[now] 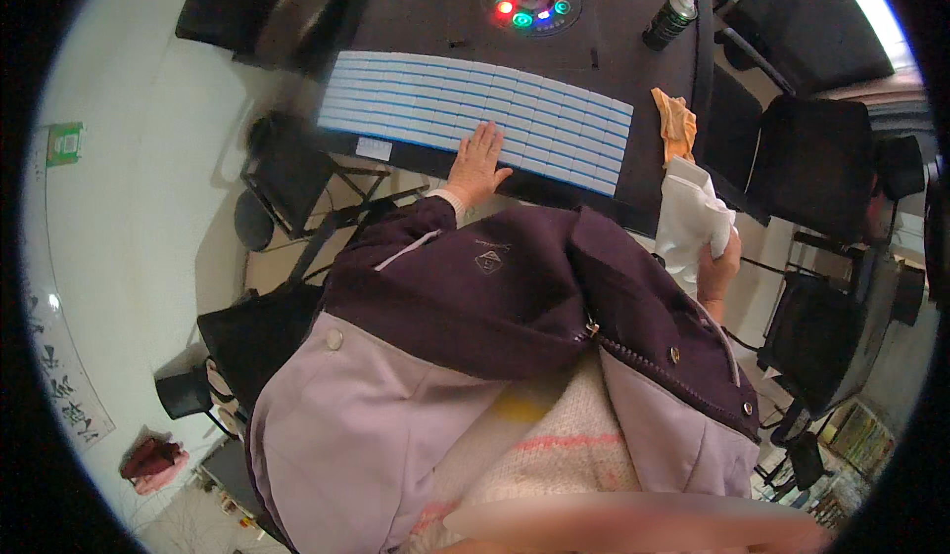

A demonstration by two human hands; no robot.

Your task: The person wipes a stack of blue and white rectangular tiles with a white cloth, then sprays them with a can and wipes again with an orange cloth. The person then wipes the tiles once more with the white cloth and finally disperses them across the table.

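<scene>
Several rows of white mahjong tiles [415, 98] with blue sides lie packed edge to edge on the black table [415, 5]. My left hand [479, 161] rests flat near the front edge of the block, fingers stretched out over the nearest rows. Off the table's right corner, my right hand [720, 261] grips a folded white cloth [686, 216], and part of that hand is hidden behind it. Just beyond this cloth a crumpled orange cloth [677, 127] lies along the table's right side.
A round control panel [533, 1] with red and green lights sits mid-table. Near the right edge stands a spray can [669, 21]. A small white label [374, 149] is on the front rim. Black chairs [813, 161] crowd the right; another chair [289, 172] stands left, by the pale wall [141, 205].
</scene>
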